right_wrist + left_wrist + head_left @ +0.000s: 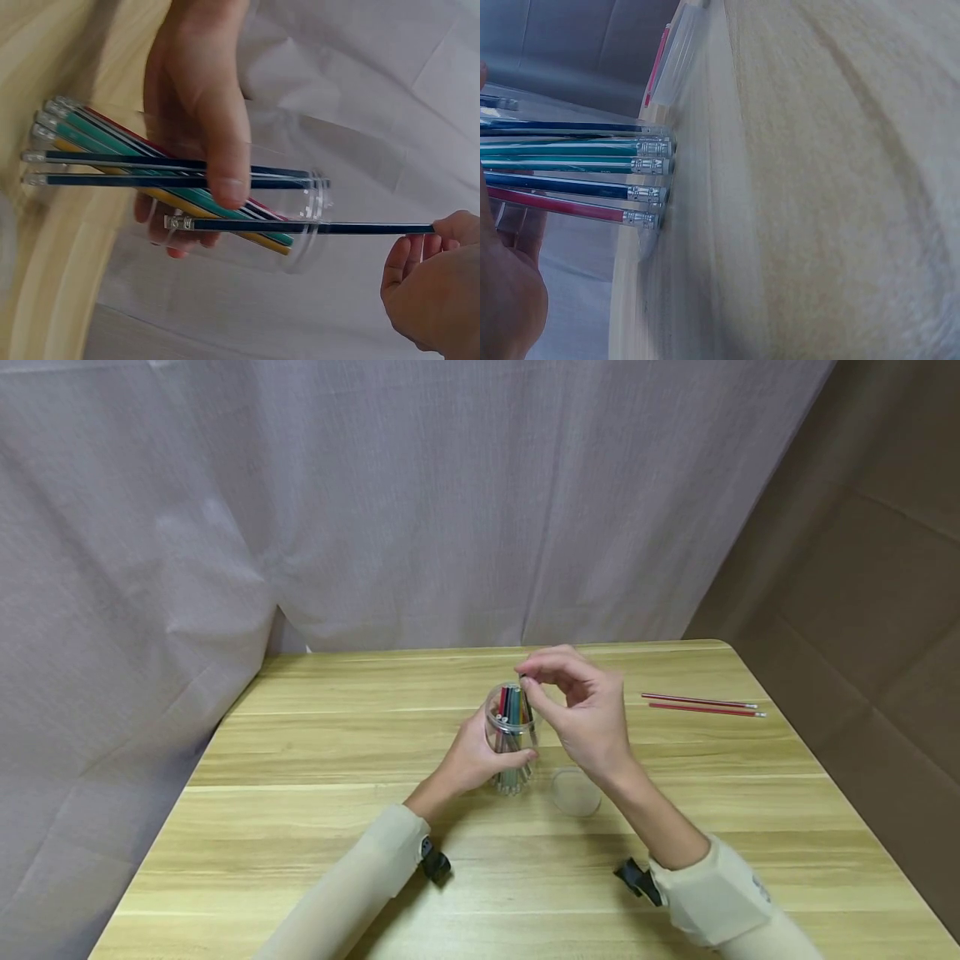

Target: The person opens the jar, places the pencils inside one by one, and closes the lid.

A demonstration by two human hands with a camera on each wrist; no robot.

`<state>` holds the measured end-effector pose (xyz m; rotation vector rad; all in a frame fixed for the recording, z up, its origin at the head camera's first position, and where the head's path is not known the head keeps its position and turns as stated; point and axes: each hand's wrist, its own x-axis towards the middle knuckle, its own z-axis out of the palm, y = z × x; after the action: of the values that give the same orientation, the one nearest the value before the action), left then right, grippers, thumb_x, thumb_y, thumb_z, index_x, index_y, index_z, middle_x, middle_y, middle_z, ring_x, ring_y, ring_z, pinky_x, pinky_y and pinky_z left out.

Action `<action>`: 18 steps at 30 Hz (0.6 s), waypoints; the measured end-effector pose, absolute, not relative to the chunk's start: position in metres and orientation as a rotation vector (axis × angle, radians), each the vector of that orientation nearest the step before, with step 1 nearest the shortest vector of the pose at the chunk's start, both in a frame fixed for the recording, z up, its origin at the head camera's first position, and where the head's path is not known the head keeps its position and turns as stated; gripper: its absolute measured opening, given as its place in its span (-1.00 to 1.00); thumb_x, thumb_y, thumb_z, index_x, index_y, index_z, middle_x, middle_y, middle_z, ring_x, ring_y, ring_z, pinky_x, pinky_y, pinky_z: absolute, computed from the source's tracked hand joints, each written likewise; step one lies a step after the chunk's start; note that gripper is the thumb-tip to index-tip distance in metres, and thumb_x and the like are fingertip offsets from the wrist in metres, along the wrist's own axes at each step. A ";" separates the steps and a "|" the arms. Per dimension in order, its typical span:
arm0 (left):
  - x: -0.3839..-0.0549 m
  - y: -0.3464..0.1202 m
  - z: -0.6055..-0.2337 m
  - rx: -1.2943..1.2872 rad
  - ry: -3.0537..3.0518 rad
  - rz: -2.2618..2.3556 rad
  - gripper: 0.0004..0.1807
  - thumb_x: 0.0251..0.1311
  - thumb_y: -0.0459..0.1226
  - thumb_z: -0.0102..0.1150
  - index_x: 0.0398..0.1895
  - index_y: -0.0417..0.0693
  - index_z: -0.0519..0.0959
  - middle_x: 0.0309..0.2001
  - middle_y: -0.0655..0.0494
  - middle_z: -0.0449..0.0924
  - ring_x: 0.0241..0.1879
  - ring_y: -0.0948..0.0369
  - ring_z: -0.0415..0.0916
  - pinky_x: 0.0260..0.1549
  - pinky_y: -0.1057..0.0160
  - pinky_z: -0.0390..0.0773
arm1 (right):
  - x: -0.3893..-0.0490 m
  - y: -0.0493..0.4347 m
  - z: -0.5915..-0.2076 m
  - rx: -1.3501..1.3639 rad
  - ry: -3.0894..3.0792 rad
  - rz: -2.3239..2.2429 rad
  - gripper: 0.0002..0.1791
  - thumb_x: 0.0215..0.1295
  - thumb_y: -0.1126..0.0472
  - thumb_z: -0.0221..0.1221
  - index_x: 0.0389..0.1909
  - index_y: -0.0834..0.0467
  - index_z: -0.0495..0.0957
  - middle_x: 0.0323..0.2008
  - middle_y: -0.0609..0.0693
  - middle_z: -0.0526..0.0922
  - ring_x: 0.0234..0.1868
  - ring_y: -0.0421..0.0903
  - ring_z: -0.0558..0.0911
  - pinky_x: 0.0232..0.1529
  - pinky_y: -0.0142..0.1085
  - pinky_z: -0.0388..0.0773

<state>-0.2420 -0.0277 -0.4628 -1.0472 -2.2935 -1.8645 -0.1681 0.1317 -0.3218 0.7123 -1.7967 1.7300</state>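
Observation:
My left hand [472,756] grips a clear plastic jar [318,199] around its side, with the thumb across the front. Inside stand several pencils, among them teal pencils [570,163], a red pencil [562,205] and a yellow pencil [262,240], their eraser ends at the jar's bottom. Between thumb and fingertips, my right hand [588,710] pinches the end of a dark blue pencil [360,228]. That pencil sticks out through the jar's mouth, its eraser end still within the jar. In the head view the right hand is just above and right of the rim.
A clear round lid [576,792] lies on the wooden table [300,827], right of the jar. Farther right, two red pencils [705,709] lie side by side near the table's right edge. A grey curtain [420,510] hangs behind the table.

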 end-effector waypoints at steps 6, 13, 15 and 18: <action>-0.242 -0.027 -0.464 -1.068 -2.255 -1.884 -0.10 0.09 -0.21 0.65 0.50 0.14 0.38 0.18 0.09 0.67 0.12 0.15 0.64 0.17 0.11 0.64 | -0.164 0.128 -0.335 0.723 -1.887 1.729 -0.81 0.22 0.65 0.30 -0.17 0.43 0.72 -0.14 0.21 0.71 -0.13 -0.07 0.68 0.01 -0.33 0.67; -0.242 -0.027 -0.464 -1.111 -2.205 -1.919 -0.24 0.09 -0.28 0.65 0.36 0.09 0.46 0.15 0.07 0.67 0.10 0.18 0.66 0.16 0.14 0.66 | -0.162 0.128 -0.344 0.755 -1.993 1.714 -0.79 0.26 0.61 0.32 -0.15 0.35 0.75 -0.10 0.21 0.74 -0.01 -0.03 0.69 0.05 -0.31 0.65; -0.243 -0.026 -0.464 -1.120 -2.197 -1.929 -0.27 0.09 -0.29 0.65 0.31 0.09 0.48 0.11 0.05 0.68 0.08 0.18 0.67 0.14 0.14 0.67 | -0.162 0.128 -0.346 0.762 -2.011 1.707 -0.79 0.27 0.60 0.31 -0.13 0.34 0.75 -0.08 0.23 0.74 0.03 -0.01 0.69 0.05 -0.33 0.64; -0.243 -0.026 -0.464 -1.120 -2.208 -1.914 -0.26 0.09 -0.28 0.65 0.34 0.11 0.47 0.14 0.08 0.67 0.12 0.20 0.65 0.17 0.15 0.66 | -0.163 0.129 -0.349 0.756 -2.033 1.704 -0.79 0.28 0.59 0.32 -0.12 0.34 0.75 -0.06 0.25 0.74 0.06 0.00 0.69 0.08 -0.33 0.64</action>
<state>-0.2435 -0.0264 -0.4636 -1.1200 -2.2078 -1.9144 -0.1635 0.1286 -0.3492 0.7564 -2.0332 1.7042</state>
